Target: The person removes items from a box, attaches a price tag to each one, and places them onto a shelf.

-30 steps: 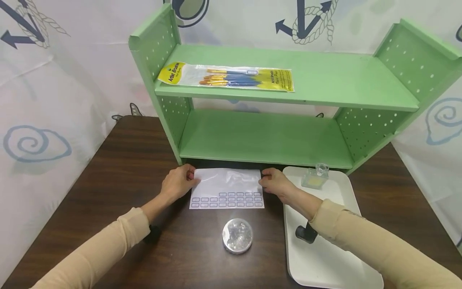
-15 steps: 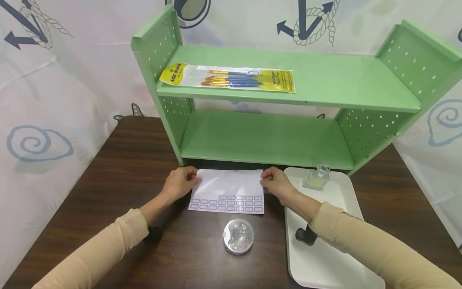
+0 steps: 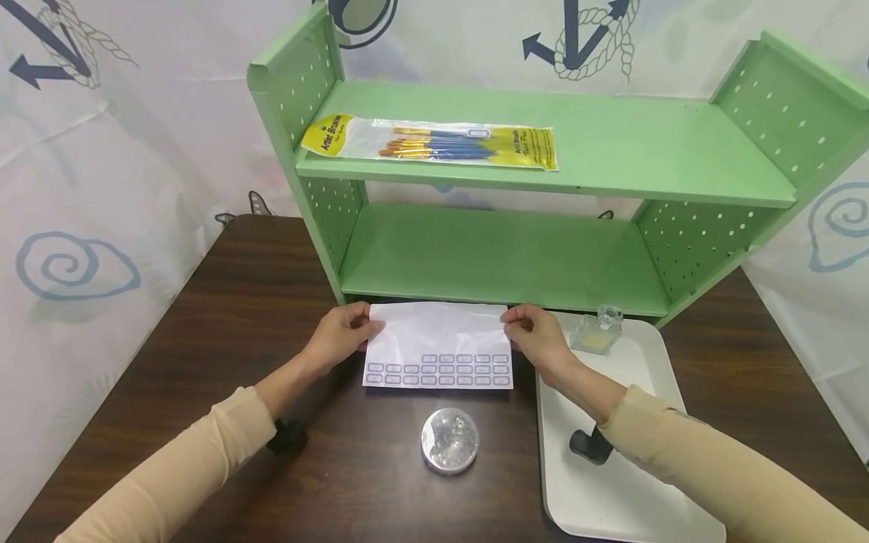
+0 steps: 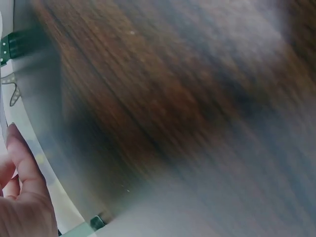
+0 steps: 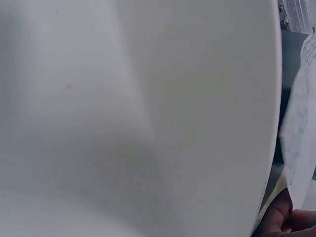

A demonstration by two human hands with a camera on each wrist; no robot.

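Note:
A white sheet of labels [image 3: 437, 332] is held up by its two upper corners, close over the dark table. Rows of small blue-bordered labels run along its lower part; the upper part is bare backing. My left hand [image 3: 339, 332] pinches the left corner between thumb and fingers. At the opposite corner, my right hand [image 3: 539, 341] pinches the sheet the same way. In the right wrist view the label sheet [image 5: 300, 133] is seen edge-on, with my right hand [image 5: 286, 219] gripping it at the bottom corner. My left hand [image 4: 27, 187] shows at the left wrist view's edge.
A round clear-lidded container [image 3: 450, 441] lies on the table [image 3: 366, 483] in front of the sheet. A white tray [image 3: 638, 490] at right bears a small glass bottle [image 3: 597, 332]. Behind stands a green shelf [image 3: 502, 253] with a packet of artist brushes [image 3: 431, 143] on top.
Both hands have shifted a little to the right with the label sheet, which first tilted its lower edge forward and now sits slightly higher. The container has stayed in place.

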